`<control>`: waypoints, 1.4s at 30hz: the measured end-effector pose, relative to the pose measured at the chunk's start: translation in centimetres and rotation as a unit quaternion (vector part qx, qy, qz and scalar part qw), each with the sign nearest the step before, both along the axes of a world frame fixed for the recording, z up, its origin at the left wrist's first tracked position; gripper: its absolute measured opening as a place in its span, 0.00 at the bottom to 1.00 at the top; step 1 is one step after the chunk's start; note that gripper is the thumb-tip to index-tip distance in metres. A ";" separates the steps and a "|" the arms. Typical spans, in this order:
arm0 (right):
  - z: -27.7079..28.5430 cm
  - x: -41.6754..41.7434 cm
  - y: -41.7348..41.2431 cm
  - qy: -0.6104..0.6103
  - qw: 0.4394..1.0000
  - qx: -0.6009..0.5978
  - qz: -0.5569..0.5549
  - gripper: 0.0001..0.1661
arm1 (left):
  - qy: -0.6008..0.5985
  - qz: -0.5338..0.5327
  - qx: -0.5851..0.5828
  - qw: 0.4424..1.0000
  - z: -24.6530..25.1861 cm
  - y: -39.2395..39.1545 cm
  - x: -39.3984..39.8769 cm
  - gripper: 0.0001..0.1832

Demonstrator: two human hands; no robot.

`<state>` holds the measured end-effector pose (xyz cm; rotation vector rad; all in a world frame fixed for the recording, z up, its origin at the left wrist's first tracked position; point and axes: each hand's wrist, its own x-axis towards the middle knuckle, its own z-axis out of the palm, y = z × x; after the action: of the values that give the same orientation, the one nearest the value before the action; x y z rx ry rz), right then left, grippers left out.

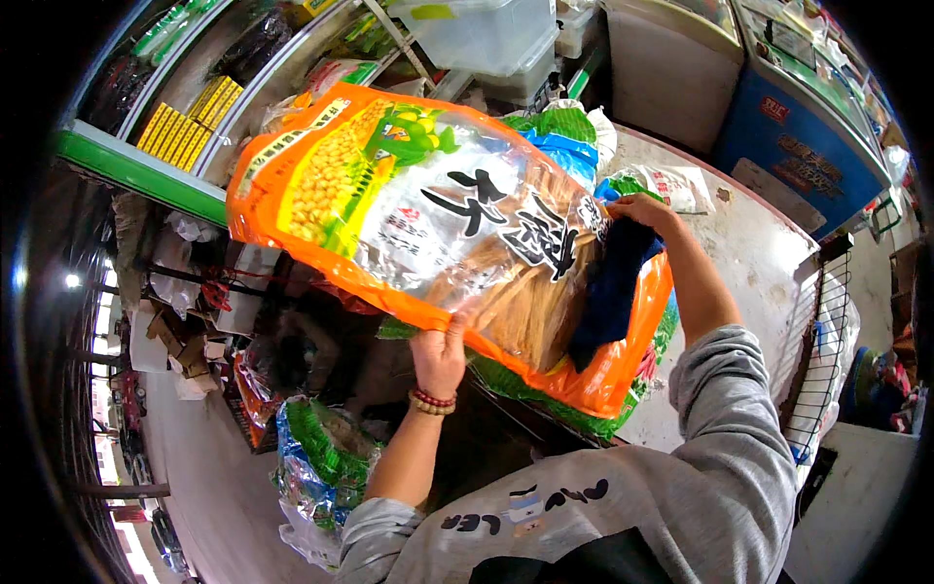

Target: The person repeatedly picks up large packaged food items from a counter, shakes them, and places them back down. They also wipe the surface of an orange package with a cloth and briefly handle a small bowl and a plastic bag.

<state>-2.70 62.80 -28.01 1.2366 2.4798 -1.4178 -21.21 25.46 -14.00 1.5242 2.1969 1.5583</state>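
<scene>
A large orange-edged plastic bag (pixel 394 212) lies at a slant before me, with tan dried bean curd sticks showing through its clear front. My left hand (pixel 439 358) grips the bag's near edge, the thumb on top; its other fingers are hidden beneath. A dark navy cloth (pixel 616 281) hangs across the right end of the bag. At that cloth's upper end, my right hand (pixel 642 212) is closed on it, with fingertips against the bag's far edge. Green and blue packaging (pixel 562 142) shows behind the bag, and a green net sack (pixel 511 383) lies under its near side.
A pale worktop (pixel 744 255) extends to the right, bearing a white printed bag (pixel 675 186). Clear plastic bins (pixel 481 36) stand behind. Yellow boxes (pixel 175 135) sit in a green-edged display case (pixel 146 175). Bagged goods (pixel 321 452) stand lower left; a blue chest freezer (pixel 795 146) stands far right.
</scene>
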 end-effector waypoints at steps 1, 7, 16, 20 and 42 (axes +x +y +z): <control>0.4 0.0 -0.3 0.021 1.000 -0.013 -0.017 0.23 | -0.014 0.024 0.017 0.999 -0.2 -0.2 -0.8 0.15; 0.1 -2.3 -1.8 0.132 0.989 0.041 -0.050 0.28 | -0.249 0.181 -0.110 0.945 -6.4 -0.7 -9.1 0.16; 0.3 -5.1 -2.1 0.144 0.985 0.007 -0.091 0.31 | -0.441 0.144 -0.026 0.886 -3.8 -0.2 -9.9 0.27; 0.4 -6.7 -1.1 0.087 0.994 0.019 -0.065 0.31 | -0.371 0.134 0.093 0.914 -2.9 2.5 -12.5 0.28; 3.8 -2.6 -3.5 0.220 0.955 -0.057 -0.191 0.31 | 0.468 -0.186 -0.015 0.864 3.9 2.9 -2.3 0.19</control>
<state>-5.30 59.26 -24.20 1.5894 2.4442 -2.1069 -23.56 28.40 -10.11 2.8924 1.9694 0.6894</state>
